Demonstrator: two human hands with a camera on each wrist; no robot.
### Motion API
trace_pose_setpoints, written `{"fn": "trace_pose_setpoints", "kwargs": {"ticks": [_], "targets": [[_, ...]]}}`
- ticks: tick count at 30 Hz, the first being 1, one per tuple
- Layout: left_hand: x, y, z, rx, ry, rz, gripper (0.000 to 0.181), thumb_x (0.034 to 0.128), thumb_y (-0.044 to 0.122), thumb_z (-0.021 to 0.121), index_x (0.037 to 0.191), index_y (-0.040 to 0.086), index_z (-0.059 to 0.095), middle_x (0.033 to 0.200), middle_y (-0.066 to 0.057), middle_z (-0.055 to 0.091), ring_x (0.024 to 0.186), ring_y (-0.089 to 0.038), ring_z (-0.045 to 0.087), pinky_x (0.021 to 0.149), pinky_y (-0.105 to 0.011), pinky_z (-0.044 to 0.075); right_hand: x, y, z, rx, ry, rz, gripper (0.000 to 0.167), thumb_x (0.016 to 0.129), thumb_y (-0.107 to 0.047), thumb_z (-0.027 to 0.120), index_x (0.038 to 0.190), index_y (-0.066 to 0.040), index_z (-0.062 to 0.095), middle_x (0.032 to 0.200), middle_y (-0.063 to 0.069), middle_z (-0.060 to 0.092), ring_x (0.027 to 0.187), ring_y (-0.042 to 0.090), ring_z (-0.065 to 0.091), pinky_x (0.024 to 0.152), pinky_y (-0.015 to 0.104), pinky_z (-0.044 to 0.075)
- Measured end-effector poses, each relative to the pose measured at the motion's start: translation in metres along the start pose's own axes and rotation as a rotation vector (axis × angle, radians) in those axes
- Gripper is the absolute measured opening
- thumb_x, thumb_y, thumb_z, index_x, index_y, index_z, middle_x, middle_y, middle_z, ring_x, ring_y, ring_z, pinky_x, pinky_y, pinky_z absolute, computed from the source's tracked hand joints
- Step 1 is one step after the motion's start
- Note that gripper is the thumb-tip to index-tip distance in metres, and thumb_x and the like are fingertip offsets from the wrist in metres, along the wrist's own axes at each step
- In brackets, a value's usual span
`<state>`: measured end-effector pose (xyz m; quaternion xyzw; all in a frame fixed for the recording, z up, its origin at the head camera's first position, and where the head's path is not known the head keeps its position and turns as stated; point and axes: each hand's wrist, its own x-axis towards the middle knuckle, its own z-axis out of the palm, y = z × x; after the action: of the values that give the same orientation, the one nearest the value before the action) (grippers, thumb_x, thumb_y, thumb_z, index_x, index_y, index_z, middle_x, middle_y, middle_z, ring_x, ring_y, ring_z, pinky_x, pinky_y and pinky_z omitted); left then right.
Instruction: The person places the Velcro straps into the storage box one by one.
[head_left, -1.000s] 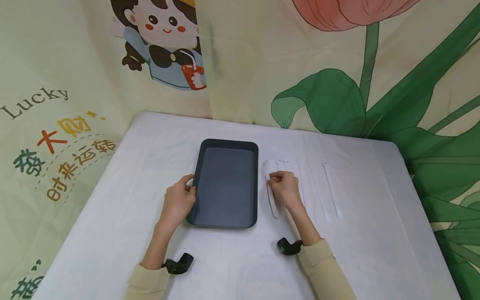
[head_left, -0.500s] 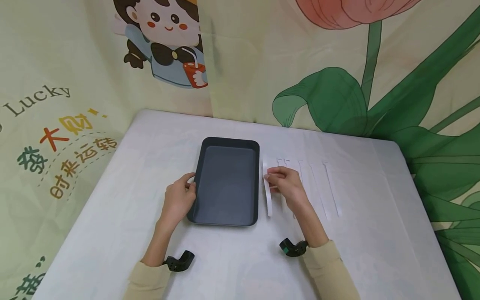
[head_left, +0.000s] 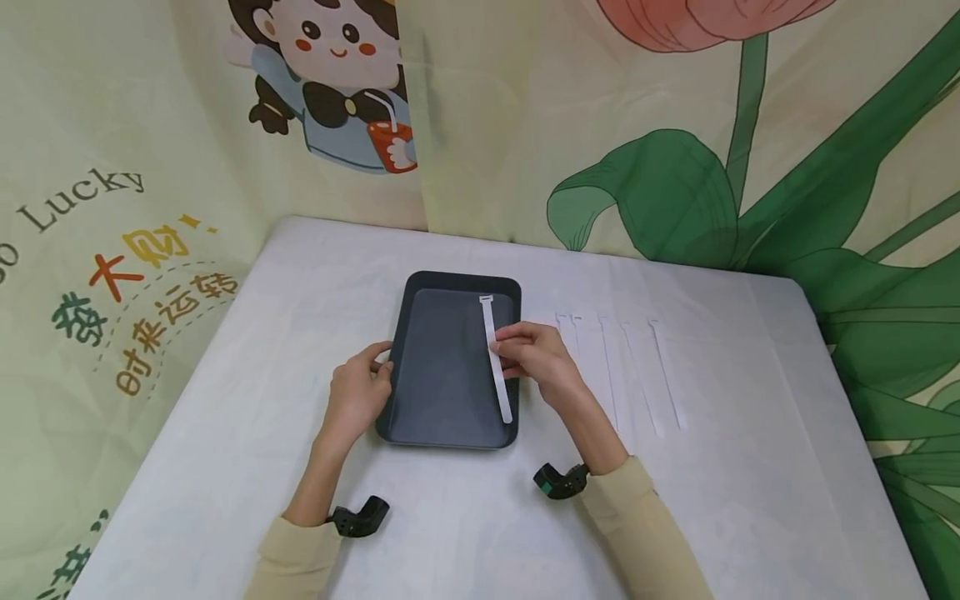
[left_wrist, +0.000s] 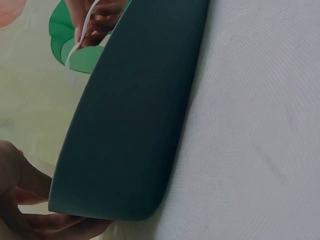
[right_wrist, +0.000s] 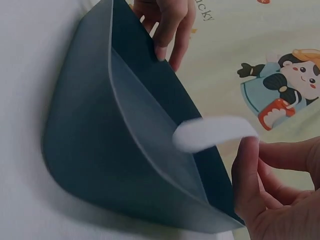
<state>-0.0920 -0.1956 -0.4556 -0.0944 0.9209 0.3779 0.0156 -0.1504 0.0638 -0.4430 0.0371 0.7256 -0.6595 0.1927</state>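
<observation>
Head view: our left hand (head_left: 360,392) pinches the rim of the dark tray (head_left: 442,375) at nine o'clock; our right hand (head_left: 542,358) pinches a white strip (head_left: 499,379) above the tray's three o'clock side. Other strips (head_left: 667,375) lie on the table (head_left: 720,500), farther toward three. Left wrist view: we see the strip bending near eleven o'clock. Right wrist view: its blurred free end points toward nine. It looks limp, so a loose pinch could let it twist or drop askew; if our left hand eased off, a bump could skid the tray.
</observation>
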Motion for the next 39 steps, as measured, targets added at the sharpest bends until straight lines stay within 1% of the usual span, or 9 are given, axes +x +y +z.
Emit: {"fn": "trace_pose_setpoints", "kwargs": {"ticks": [5,9,16,20,27,33,39], "targets": [[0.001,-0.001,-0.001,-0.002,-0.009,-0.003,0.04,0.1021,0.008,0.054,0.141,0.001,0.058,0.107,-0.026,0.072,0.077,-0.028,0.067,0.062,-0.033,0.049,0.005,0.0,0.013,0.009,-0.04,-0.001,0.022,0.091,-0.007,0.073,0.112,0.001,0.07,0.086,0.006,0.071,0.069,0.016,0.064,0.065,0.029,0.059],[0.001,-0.001,-0.001,0.0,-0.023,-0.011,0.04,0.1027,0.009,0.053,0.142,0.0,0.058,0.108,-0.026,0.071,0.077,-0.028,0.067,0.062,-0.033,0.049,0.009,-0.002,0.021,0.036,-0.086,-0.002,0.023,0.092,-0.006,0.073,0.113,0.002,0.069,0.089,0.008,0.071,0.071,0.017,0.067,0.067,0.031,0.061],[0.003,-0.002,-0.003,0.014,-0.042,-0.005,0.038,0.1032,0.008,0.053,0.14,0.0,0.058,0.106,-0.026,0.071,0.079,-0.03,0.067,0.066,-0.038,0.052,0.016,-0.008,0.036,0.073,-0.149,0.008,0.023,0.092,-0.003,0.073,0.113,0.004,0.067,0.09,0.01,0.069,0.071,0.018,0.069,0.069,0.035,0.062],[0.003,-0.001,-0.004,-0.002,-0.058,-0.018,0.038,0.1031,0.008,0.053,0.14,-0.001,0.058,0.107,-0.026,0.072,0.081,-0.031,0.068,0.067,-0.039,0.052,0.022,-0.012,0.047,0.086,-0.178,0.019,0.022,0.092,0.0,0.072,0.112,0.006,0.067,0.088,0.01,0.067,0.069,0.018,0.068,0.068,0.036,0.062],[0.004,-0.002,-0.008,-0.031,-0.07,-0.043,0.036,0.1028,0.009,0.054,0.138,0.0,0.059,0.109,-0.027,0.071,0.088,-0.033,0.069,0.07,-0.039,0.053,0.033,-0.012,0.069,0.089,-0.19,0.034,0.022,0.091,0.003,0.072,0.111,0.01,0.067,0.082,0.01,0.066,0.063,0.017,0.068,0.064,0.036,0.062],[0.004,-0.004,-0.008,-0.039,-0.08,-0.066,0.036,0.1031,0.009,0.054,0.138,0.001,0.059,0.111,-0.027,0.071,0.091,-0.034,0.07,0.072,-0.039,0.054,0.039,-0.005,0.084,0.073,-0.199,0.07,0.022,0.092,0.003,0.071,0.112,0.011,0.068,0.079,0.01,0.066,0.06,0.017,0.068,0.061,0.032,0.061],[0.004,-0.004,-0.01,-0.042,-0.083,-0.068,0.036,0.1031,0.01,0.054,0.137,0.002,0.06,0.111,-0.027,0.071,0.095,-0.034,0.07,0.075,-0.041,0.054,0.046,0.0,0.1,0.112,-0.187,0.097,0.022,0.092,0.007,0.07,0.112,0.014,0.065,0.076,0.011,0.067,0.056,0.016,0.067,0.057,0.029,0.06]]}}
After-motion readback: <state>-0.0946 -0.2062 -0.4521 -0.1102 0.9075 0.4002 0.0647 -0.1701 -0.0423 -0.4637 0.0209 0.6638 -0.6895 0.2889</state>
